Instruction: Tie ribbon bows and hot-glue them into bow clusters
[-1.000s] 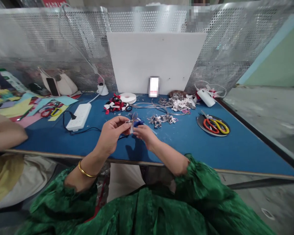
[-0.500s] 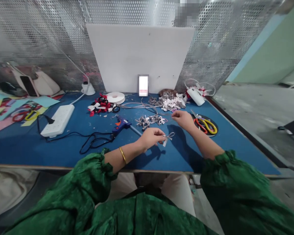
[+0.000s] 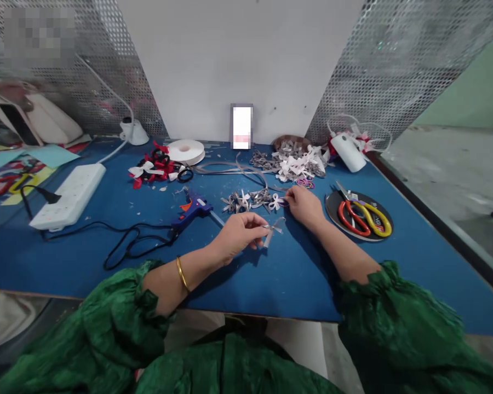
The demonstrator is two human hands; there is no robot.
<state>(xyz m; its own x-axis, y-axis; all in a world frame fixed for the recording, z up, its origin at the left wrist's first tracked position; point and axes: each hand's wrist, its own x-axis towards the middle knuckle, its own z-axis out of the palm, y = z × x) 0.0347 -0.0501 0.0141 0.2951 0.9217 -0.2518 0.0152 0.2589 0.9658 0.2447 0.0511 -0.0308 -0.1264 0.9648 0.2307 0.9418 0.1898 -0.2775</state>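
Note:
My left hand (image 3: 238,238) is closed in a pinch on a small silver ribbon bow (image 3: 273,228), held just above the blue table (image 3: 107,241). My right hand (image 3: 303,203) rests further back with its fingers curled, touching a purple hair tie (image 3: 284,202) beside a small pile of silver and white bows (image 3: 250,200). A blue glue gun (image 3: 192,208) lies on the table left of my left hand, its black cord (image 3: 127,243) looping toward me. Both arms wear green sleeves, and a gold bangle (image 3: 182,273) sits on my left wrist.
Red and yellow scissors (image 3: 363,217) lie on a dark round plate at right. A bigger heap of bows (image 3: 291,161), a white ribbon spool (image 3: 185,150), red, white and black pieces (image 3: 156,168), a white power strip (image 3: 68,195) and a white board (image 3: 238,60) stand behind.
The glue gun left my hands and now lies on the table. My left hand moved right with the silver bow; my right hand reached back to the bow pile and the purple hair tie.

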